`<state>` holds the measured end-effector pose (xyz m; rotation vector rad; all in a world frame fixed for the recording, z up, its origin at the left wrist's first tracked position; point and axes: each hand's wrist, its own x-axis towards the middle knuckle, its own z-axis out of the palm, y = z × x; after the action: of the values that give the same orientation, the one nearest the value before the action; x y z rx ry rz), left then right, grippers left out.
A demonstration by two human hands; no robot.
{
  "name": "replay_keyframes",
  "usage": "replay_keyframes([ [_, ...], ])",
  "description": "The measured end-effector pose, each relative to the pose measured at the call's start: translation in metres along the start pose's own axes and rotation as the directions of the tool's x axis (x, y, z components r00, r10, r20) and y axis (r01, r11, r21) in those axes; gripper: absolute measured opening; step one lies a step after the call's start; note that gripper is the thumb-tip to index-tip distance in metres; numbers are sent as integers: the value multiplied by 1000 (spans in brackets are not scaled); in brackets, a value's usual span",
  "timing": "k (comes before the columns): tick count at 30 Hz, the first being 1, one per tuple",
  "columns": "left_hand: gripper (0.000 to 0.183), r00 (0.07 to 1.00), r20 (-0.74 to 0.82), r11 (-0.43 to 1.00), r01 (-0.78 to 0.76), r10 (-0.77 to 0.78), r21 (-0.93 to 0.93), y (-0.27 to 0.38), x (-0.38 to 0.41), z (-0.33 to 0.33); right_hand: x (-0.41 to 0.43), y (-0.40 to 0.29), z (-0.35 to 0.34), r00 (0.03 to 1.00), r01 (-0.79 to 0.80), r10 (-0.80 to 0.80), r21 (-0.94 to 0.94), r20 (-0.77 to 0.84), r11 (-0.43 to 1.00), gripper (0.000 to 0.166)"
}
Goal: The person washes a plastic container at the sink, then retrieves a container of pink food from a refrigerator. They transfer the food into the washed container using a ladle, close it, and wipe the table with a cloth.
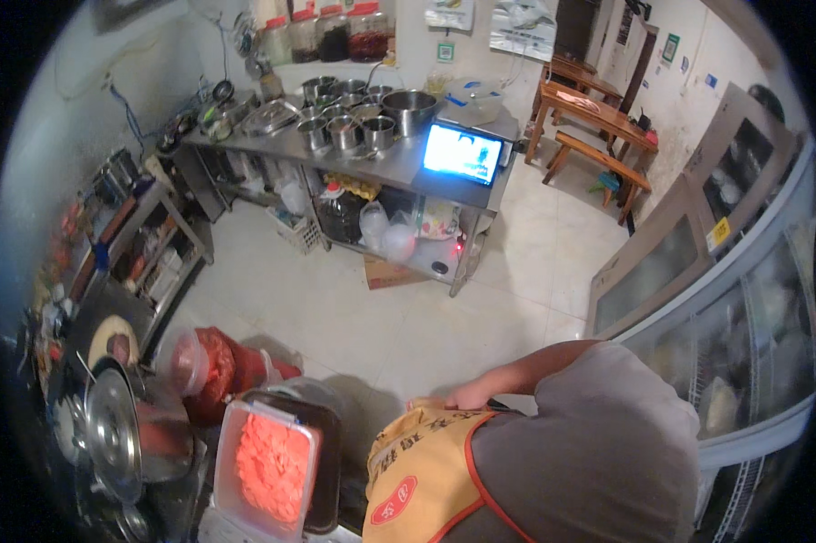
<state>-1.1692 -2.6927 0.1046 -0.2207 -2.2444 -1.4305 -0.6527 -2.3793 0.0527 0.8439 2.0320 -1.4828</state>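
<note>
My right hand [472,395] is at the front edge of my yellow apron [421,461] with red trim; its fingers are partly hidden by the cloth, so whether it grips anything is unclear. A small dark object [506,406] shows beside the wrist. My left hand is out of view. To the left of the apron, a clear plastic container [226,468] holds orange-red sliced or shredded food [272,468]. Beside it stand a large steel pot with a metal lid [114,434] and a clear tub in red plastic bags [211,370].
A steel worktable [380,166] bears steel pots [409,112], a lit screen [462,155] and a plastic box [474,102]. A cardboard box [391,273] lies below. A glass-fronted cabinet [740,339] stands right; wooden tables [598,115] and a bench [601,159] stand farther back.
</note>
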Motion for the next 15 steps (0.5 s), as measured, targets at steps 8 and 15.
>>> replay_keyframes([
  [8,74,186,951,880,368,247,-301,228,-161,104,-65,108,-77,855,104,-86,7,-511,995,36],
  [15,61,-609,770,980,-68,-191,189,246,-385,180,-162,200,-179,576,80,3,60,-817,995,31],
])
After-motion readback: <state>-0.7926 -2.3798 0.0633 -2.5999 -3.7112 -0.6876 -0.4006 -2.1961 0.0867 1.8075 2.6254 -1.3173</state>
